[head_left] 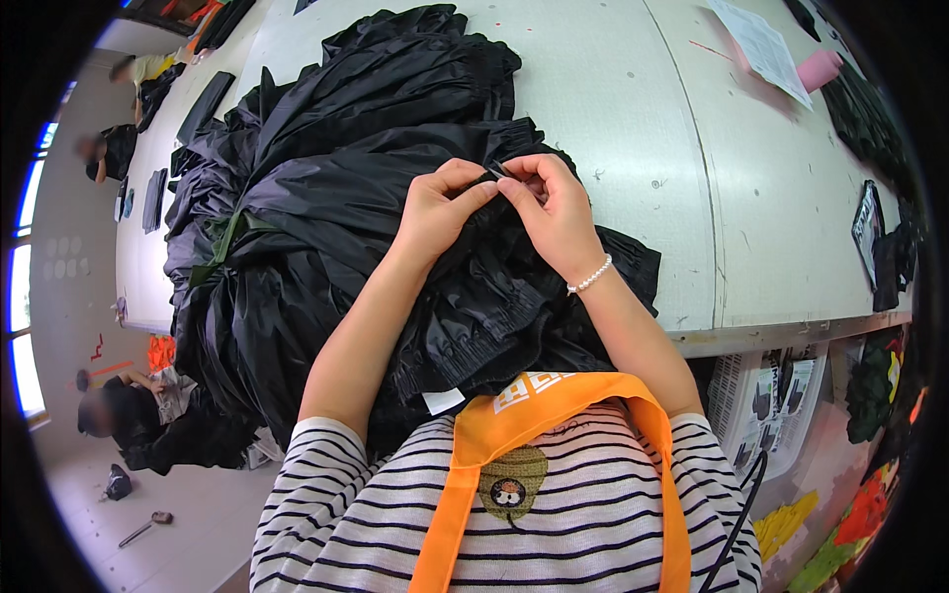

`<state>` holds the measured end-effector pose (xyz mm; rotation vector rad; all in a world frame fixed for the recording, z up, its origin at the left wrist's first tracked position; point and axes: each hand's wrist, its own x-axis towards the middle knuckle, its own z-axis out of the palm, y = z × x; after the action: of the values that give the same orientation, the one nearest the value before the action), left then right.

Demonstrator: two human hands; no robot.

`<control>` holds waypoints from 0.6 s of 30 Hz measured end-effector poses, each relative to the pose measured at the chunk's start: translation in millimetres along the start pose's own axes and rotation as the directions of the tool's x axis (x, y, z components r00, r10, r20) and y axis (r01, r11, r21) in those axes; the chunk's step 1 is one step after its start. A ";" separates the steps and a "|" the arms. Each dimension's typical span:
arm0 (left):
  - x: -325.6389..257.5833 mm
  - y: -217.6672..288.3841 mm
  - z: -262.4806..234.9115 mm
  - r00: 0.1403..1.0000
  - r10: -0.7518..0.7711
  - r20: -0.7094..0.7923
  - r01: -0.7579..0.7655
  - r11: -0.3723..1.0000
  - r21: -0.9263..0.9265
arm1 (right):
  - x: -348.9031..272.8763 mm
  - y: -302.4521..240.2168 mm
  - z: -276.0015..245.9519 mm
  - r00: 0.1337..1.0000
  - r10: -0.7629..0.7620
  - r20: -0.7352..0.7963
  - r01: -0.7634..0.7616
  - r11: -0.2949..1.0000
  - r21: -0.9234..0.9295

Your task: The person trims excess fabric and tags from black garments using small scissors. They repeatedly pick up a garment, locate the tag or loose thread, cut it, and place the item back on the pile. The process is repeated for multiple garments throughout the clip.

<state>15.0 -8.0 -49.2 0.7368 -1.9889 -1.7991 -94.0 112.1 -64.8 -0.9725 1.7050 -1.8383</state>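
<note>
Both hands are raised in front of my chest over a large heap of black garments (336, 188) in thin, shiny fabric. My left hand (440, 208) is closed, with thumb and forefinger pinching a bit of black cloth. Close beside it, almost touching, my right hand (556, 212) pinches the dark cloth too, its other fingers curled. A small pale, pointed sliver shows between the fingertips; its kind is too small to tell. Below the hands lies a gathered elastic edge (474, 346) with a white label (444, 400). A dark green strip (229, 240) ties the fabric at the left.
The heap covers the left part of a pale worktable (633, 128) and hangs over its near edge. A paper sheet (761, 49) and a pink roll (819, 71) lie far right. Under the table stands a white plastic basket (736, 410). Several people sit along the left.
</note>
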 end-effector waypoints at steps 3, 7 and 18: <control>0.8 -4.0 -2.5 0.999 0.036 0.031 -0.037 0.999 0.035 | 2.8 -3.9 1.1 1.000 0.005 -0.001 -0.005 1.000 -0.004; 0.8 -4.7 -4.0 0.999 0.036 0.039 -0.038 0.999 0.038 | 1.1 2.7 0.2 0.998 0.040 -0.039 -0.039 0.999 0.027; 1.0 -8.7 -5.1 0.991 0.088 0.103 -0.092 0.995 0.040 | 9.5 3.6 -4.3 0.986 0.158 0.047 -0.161 0.985 0.060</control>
<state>18.4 -13.2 -57.3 0.5699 -2.0980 -1.7767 -103.8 107.5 -66.5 -0.8188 1.6391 -1.7450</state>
